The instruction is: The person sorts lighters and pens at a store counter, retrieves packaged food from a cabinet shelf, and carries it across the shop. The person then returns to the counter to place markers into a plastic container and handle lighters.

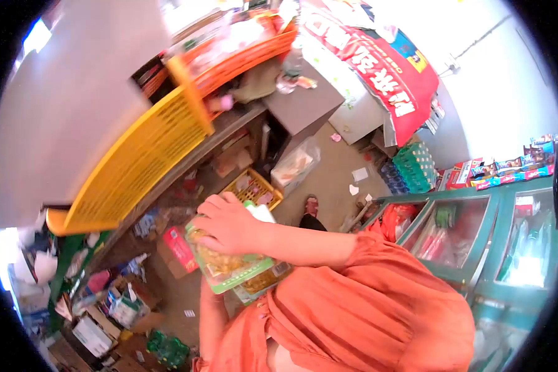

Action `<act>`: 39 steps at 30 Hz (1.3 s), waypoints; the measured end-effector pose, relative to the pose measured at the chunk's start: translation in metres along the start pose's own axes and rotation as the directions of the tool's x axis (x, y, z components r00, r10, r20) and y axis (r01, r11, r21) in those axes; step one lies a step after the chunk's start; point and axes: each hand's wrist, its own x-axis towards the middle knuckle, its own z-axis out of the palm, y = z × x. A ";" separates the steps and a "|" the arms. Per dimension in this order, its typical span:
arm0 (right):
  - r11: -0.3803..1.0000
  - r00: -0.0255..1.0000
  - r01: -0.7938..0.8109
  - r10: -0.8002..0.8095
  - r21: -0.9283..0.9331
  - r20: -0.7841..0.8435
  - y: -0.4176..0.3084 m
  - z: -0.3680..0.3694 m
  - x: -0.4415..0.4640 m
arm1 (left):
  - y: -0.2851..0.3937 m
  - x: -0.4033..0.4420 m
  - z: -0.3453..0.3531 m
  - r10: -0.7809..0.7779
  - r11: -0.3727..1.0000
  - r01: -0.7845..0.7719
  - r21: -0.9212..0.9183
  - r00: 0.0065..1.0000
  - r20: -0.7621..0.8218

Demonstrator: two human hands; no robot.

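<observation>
Right now, we have two clear food boxes in front of our orange shirt [366, 310], one partly over the other. Our right hand [220, 226] grasps the upper box [226, 263], its fingers spread over the top, touching the box; a green rim runs along the near edge. The lower box [266, 280] shows from under one corner, near the shirt. Our left forearm [212, 325] rises toward the two boxes, but they hide our left hand, so we cannot tell how it is closed. One white item [261, 212] pokes out just beside our right wrist, too covered to name. Around us we count three baskets: one large yellow basket [136, 164] tilted along the long edge of the shelf [167, 183], one orange basket [245, 59] beside it, and one small yellow basket [273, 197] lower down, near one clear bag [296, 164]. On the floor [338, 164] are one shoe [311, 204] and one red carton [180, 249]. One green cabinet [487, 248] shows two large glass panes, with a row of snack packs [514, 168] along its top edge, too blurred to count.
</observation>
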 end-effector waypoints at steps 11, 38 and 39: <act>0.905 0.894 -0.416 0.425 -0.095 0.138 0.317 -0.249 -0.158 | -0.132 0.265 0.311 -0.348 0.932 0.261 0.251 0.837 0.422; 0.921 0.878 0.308 -0.372 0.240 0.300 0.651 -0.419 0.119 | -0.055 0.592 0.469 0.022 0.973 0.029 0.229 0.976 -0.216; 0.910 0.859 0.326 -0.398 0.256 0.323 0.655 -0.421 0.128 | -0.053 0.599 0.472 0.038 0.982 0.004 0.188 0.976 -0.215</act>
